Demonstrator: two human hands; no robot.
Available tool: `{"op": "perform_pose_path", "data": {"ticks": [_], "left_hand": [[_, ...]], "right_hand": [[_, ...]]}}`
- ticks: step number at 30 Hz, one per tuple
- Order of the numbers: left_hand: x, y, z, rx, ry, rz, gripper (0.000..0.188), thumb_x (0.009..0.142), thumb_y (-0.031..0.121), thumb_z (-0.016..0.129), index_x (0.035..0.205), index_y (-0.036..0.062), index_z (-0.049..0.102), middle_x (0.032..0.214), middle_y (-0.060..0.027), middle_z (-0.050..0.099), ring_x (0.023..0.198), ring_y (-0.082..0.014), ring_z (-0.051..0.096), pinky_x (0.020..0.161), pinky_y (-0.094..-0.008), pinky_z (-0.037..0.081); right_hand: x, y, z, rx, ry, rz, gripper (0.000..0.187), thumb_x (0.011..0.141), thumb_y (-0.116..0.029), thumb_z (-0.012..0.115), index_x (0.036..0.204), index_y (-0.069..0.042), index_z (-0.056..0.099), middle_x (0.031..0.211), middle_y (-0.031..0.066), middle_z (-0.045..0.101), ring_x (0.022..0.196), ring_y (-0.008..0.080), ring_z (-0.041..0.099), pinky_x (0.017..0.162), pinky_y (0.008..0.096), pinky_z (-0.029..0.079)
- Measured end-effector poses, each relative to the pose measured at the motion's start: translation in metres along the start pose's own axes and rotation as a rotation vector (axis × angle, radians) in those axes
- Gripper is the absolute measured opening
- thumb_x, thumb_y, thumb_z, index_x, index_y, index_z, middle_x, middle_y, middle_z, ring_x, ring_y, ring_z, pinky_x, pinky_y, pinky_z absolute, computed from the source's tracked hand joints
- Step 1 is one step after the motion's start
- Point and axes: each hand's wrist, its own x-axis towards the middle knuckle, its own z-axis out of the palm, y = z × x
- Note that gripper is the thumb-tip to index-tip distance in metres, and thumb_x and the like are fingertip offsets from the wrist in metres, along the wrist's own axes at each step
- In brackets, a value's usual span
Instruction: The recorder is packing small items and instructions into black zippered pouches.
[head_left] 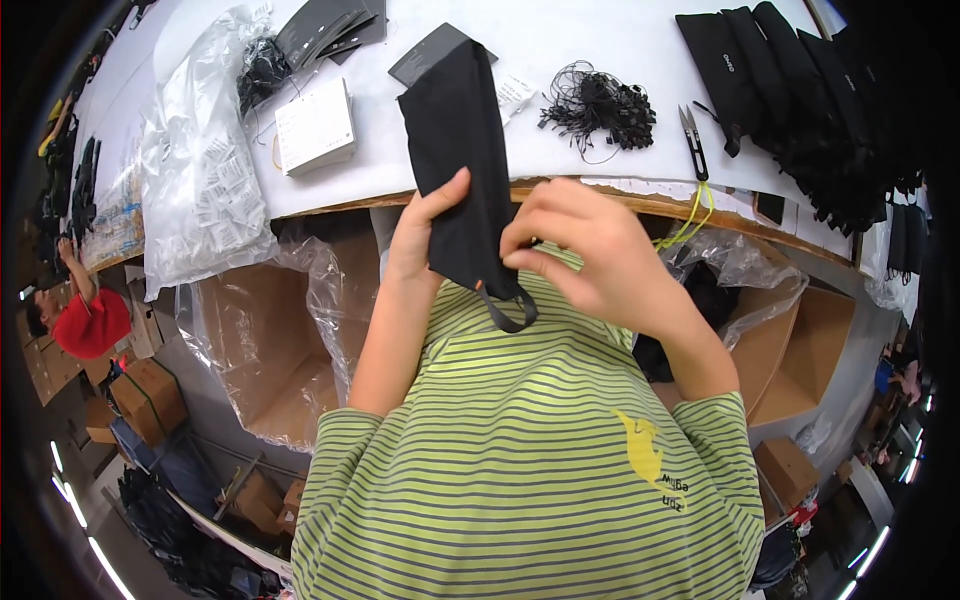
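A long black fabric pouch point(455, 140) slants up over the table's near edge, held in my left hand point(425, 225) with the thumb across its front. At its lower end are a dark strap loop point(515, 312) and a small orange tab. My right hand point(590, 245) is at the pouch's right edge near that end, thumb and fingertips pinched together. Whatever is between those fingertips is too small to make out. Behind the pouch lies a dark grey card point(430, 55), partly covered, beside a small clear packet point(513, 97).
On the white table point(600, 30) are a white card stack point(318, 130), dark cards point(325, 30), a tangle of black strings point(600, 108), thread snips point(695, 145) and several black pouches point(765, 80). A plastic bag point(200, 150) overhangs the left edge. Plastic-lined cartons point(265, 350) stand below. Another person point(90, 320) is far left.
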Motion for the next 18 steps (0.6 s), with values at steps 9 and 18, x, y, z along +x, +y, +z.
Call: {"op": "perform_pose_path", "data": {"ticks": [9,18], "left_hand": [[0.004,0.006,0.001,0.022,-0.056,0.034,0.026,0.094,0.017,0.05,0.108,-0.0041,0.058,0.094,-0.0162,0.066,0.081,-0.0239,0.067,0.069,-0.0329,0.057],[-0.003,0.002,0.005,-0.015,0.044,0.138,0.036,0.084,0.011,0.064,0.115,-0.0018,0.053,0.099,-0.0115,0.064,0.083,-0.0208,0.066,0.071,-0.0317,0.057]], "right_hand": [[0.009,-0.01,-0.004,-0.031,0.006,-0.042,0.015,0.068,-0.003,0.072,0.079,-0.005,0.062,0.077,0.0041,0.056,0.071,0.0204,0.055,0.06,0.0308,0.045],[0.001,-0.005,0.013,-0.147,0.046,-0.147,0.017,0.066,-0.004,0.072,0.079,-0.006,0.061,0.076,0.0034,0.054,0.068,0.0211,0.054,0.057,0.0317,0.045]]}}
